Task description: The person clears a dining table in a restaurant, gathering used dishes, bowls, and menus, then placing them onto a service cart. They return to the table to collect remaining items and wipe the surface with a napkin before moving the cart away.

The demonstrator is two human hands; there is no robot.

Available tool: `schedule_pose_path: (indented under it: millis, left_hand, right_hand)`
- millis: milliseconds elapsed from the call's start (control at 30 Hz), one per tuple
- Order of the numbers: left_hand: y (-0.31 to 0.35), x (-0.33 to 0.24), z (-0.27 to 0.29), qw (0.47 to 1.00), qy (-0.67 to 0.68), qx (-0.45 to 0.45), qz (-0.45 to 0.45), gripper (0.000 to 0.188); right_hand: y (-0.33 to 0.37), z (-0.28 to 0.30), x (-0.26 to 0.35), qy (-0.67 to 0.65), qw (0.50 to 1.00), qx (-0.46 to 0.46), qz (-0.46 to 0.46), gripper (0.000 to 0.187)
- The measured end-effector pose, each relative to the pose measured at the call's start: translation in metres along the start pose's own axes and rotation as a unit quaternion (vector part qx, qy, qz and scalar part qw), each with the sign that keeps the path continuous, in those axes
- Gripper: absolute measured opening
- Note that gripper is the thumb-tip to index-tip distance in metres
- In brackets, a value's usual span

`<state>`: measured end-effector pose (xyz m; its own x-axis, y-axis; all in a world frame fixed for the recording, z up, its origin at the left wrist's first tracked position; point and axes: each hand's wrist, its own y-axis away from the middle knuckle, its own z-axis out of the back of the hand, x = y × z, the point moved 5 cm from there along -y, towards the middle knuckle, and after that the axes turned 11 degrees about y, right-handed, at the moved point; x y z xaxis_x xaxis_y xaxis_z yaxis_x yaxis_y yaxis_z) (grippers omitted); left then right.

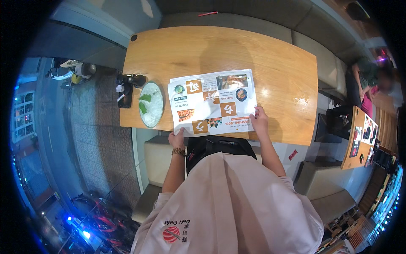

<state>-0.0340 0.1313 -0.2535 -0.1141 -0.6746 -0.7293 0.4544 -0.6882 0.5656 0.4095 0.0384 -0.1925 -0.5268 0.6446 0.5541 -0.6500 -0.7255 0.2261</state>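
Note:
Large white printed paper sheets (215, 103) lie on the near side of the wooden table, with brown squares and food pictures on top. Offset edges at the upper left suggest more than one sheet. My left hand (176, 138) pinches the near left corner, the thumb on top, at the table's front edge. At the right edge, near the lower right corner, my right hand (259, 120) grips the paper between thumb and fingers. To the left of the paper stands an oval glass dish (157, 119) with a pale filling and green leaves (144, 101).
A black condiment caddy (125, 95) with dark bottles stands at the table's (283, 76) left edge. Padded benches (262, 27) line the far side. One red packet (207, 14) lies there, another (292, 154) on the floor. A person (363, 80) sits at a neighbouring table (351, 148).

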Motion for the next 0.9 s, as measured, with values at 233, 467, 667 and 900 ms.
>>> schedule_pose_path:
  millis: [233,467,667,900]
  left_hand:
    - [0.022,-0.037,-0.013,0.988,0.087,0.054,-0.116,0.032]
    - [0.017,-0.018,-0.009,0.979,0.180,0.091,0.043,0.032]
    - [-0.017,-0.033,0.018,0.965,0.042,0.065,-0.251,0.042]
    - [0.102,-0.143,-0.025,0.814,-0.147,0.043,-0.560,0.033]
  right_hand:
    - [0.005,0.004,-0.002,0.000,0.997,-0.064,0.048,0.037]
    - [0.021,0.015,0.013,0.077,0.996,-0.049,0.018,0.032]
    - [0.034,0.021,-0.011,-0.008,0.999,-0.043,-0.025,0.027]
    - [0.117,0.061,-0.072,0.027,0.997,-0.037,-0.063,0.031]
